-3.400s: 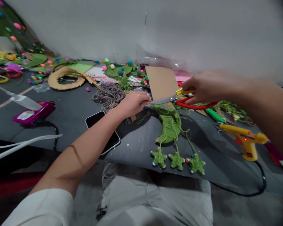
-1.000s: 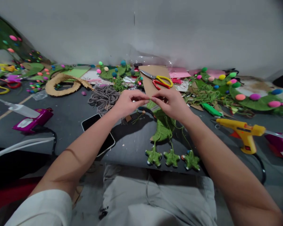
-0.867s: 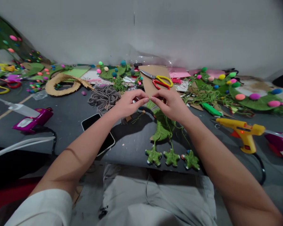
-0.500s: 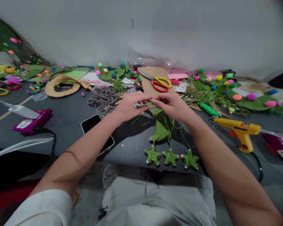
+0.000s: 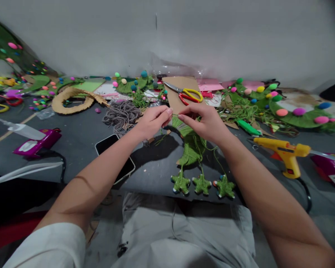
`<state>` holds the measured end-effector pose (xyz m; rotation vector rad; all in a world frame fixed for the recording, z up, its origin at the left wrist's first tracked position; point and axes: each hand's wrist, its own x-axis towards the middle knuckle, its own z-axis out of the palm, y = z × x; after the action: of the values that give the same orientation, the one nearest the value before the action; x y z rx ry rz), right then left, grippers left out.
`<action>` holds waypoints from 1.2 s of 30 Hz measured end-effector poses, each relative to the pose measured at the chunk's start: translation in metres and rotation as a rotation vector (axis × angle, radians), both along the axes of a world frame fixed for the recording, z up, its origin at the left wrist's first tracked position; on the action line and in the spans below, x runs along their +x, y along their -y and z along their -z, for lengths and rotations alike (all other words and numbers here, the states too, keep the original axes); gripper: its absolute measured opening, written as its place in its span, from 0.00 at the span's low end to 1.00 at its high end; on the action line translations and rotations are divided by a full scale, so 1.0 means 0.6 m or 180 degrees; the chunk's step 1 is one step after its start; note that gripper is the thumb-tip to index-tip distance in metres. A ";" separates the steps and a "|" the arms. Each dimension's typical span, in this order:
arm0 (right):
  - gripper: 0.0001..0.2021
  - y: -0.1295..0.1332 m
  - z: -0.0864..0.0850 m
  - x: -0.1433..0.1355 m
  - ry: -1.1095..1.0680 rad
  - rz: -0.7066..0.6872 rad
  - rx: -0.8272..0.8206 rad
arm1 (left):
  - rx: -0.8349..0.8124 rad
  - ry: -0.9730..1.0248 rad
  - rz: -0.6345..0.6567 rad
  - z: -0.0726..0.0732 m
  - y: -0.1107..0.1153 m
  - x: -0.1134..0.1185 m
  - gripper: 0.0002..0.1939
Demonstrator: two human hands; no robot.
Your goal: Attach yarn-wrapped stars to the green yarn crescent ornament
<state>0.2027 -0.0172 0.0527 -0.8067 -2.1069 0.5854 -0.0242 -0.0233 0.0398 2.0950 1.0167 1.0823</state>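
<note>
My left hand [image 5: 155, 120] is closed in a pinch at the middle of the table, its fingertips holding something too small to make out. Close to its right, my right hand [image 5: 202, 118] is also pinched, with a thin green strand faintly visible between the two. Below my right hand lies a crescent wrapped in green yarn [image 5: 192, 150], its upper part partly covered by the fingers. Strands run down from it to three green stars, the left star [image 5: 180, 183], the middle star [image 5: 201, 184] and the right star [image 5: 225, 186], along the table's front edge.
Scissors [image 5: 183, 93] lie on brown cardboard [image 5: 173, 101] behind my hands. Grey yarn [image 5: 121, 115], a phone [image 5: 107, 144] and a cardboard ring [image 5: 58, 102] are to the left. A yellow glue gun [image 5: 290, 152] and green brush [image 5: 248, 127] are to the right.
My left fingers have closed together and moved slightly up and left. The gap between my hands is a little wider, and more of the crescent's top shows.
</note>
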 end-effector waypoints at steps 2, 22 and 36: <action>0.08 0.000 0.000 -0.001 -0.0007 0.0023 0.0116 | -0.0064 0.0092 -0.0019 0.002 -0.003 0.001 0.27; 0.07 -0.005 0.013 0.005 0.0157 -0.0028 0.0152 | -0.0538 0.0502 0.0345 0.015 -0.015 -0.005 0.23; 0.11 -0.009 0.025 0.015 0.0045 0.0031 -0.0312 | -0.0548 0.0471 -0.0075 0.016 -0.017 -0.010 0.15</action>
<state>0.2116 -0.0116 0.0377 -0.8776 -2.0993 0.6839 -0.0302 -0.0129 0.0300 1.8429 1.0264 1.1028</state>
